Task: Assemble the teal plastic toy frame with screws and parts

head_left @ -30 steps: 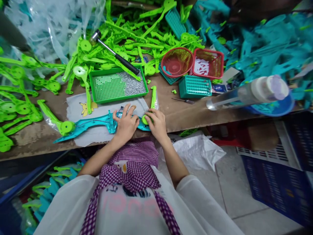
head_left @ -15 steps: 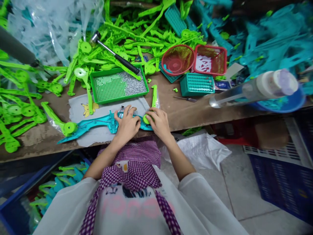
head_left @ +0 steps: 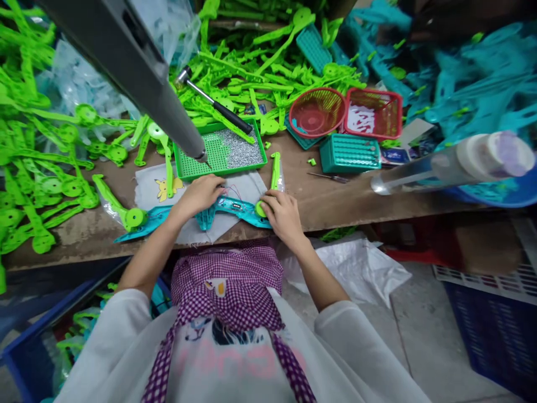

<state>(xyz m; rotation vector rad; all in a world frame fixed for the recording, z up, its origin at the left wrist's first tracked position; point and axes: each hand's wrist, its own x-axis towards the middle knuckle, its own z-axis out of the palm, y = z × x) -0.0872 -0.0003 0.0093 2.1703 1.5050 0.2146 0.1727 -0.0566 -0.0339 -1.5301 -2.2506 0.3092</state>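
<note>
A long turquoise bow-shaped plastic shell (head_left: 235, 206) lies along the table's front edge, its inner side up. Thin wires rise from its middle near a small dark part. My left hand (head_left: 203, 193) is over the shell's left-centre, fingers drawn together near the wires; whatever they pinch is hidden. With thumb and fingers, my right hand (head_left: 283, 214) grips the round end of a lime-green plastic arm (head_left: 276, 170) at the shell's right end. Another green arm (head_left: 135, 218) rests on the shell's left end. Beneath lies a grey cloth (head_left: 145, 187) with a yellow cartoon figure.
A grey power screwdriver (head_left: 168, 106) hangs tip-down over a green tray (head_left: 222, 172) of small screws. Across the tray's edge lies a hammer (head_left: 213, 103). Red baskets (head_left: 318, 112), a turquoise basket (head_left: 350, 154), a small screwdriver (head_left: 329, 177) and a clear tube (head_left: 453, 159) stand or lie rightward.
My left hand has moved left off the shell's middle, uncovering wires and a small part. The power screwdriver has come down over the tray. My right hand stays at the green disc; the view has shifted.
</note>
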